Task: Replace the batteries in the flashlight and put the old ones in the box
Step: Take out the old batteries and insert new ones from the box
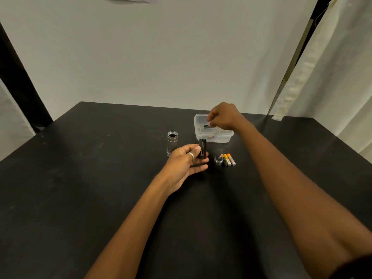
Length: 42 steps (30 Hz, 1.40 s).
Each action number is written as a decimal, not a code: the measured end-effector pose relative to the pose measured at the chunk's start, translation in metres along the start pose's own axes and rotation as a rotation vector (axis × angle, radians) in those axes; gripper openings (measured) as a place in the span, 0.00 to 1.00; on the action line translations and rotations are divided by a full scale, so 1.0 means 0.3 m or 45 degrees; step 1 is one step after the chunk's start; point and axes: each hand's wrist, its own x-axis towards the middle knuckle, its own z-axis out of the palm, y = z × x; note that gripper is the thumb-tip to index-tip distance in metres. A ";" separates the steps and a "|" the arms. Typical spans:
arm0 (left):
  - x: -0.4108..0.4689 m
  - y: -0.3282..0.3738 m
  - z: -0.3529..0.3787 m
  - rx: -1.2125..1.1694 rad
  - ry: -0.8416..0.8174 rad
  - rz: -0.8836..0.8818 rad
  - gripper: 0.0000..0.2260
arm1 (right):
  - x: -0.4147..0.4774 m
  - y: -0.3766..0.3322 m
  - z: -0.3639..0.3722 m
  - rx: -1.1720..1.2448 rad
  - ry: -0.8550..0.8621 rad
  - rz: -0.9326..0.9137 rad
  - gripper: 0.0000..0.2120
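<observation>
My left hand (186, 161), a ring on one finger, holds a black battery holder (202, 148) upright between thumb and fingers. My right hand (222, 117) hovers over the clear plastic box (213, 137), fingers pinched together just above a dark battery (207, 126) inside it; whether they touch it I cannot tell. The silver flashlight body (172, 142) stands upright with its open end up, left of the box. Its round end cap (218, 160) lies on the table beside three orange and silver batteries (228, 160).
The black table (100, 188) runs back to a white wall. A white curtain (332, 77) hangs along the right side, and a dark post stands at the far left.
</observation>
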 end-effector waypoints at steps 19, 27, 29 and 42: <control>0.005 -0.006 0.002 -0.009 -0.016 0.006 0.08 | 0.069 0.005 0.017 -0.152 -0.096 -0.034 0.09; -0.020 0.006 0.012 -0.027 0.005 -0.002 0.12 | -0.297 -0.114 0.068 0.620 0.587 -0.099 0.05; -0.027 0.007 0.010 -0.013 -0.005 0.002 0.11 | -0.374 -0.114 0.110 0.716 0.657 -0.066 0.04; -0.025 0.003 0.016 0.025 -0.024 0.058 0.11 | -0.484 -0.018 0.252 0.539 0.844 -0.263 0.05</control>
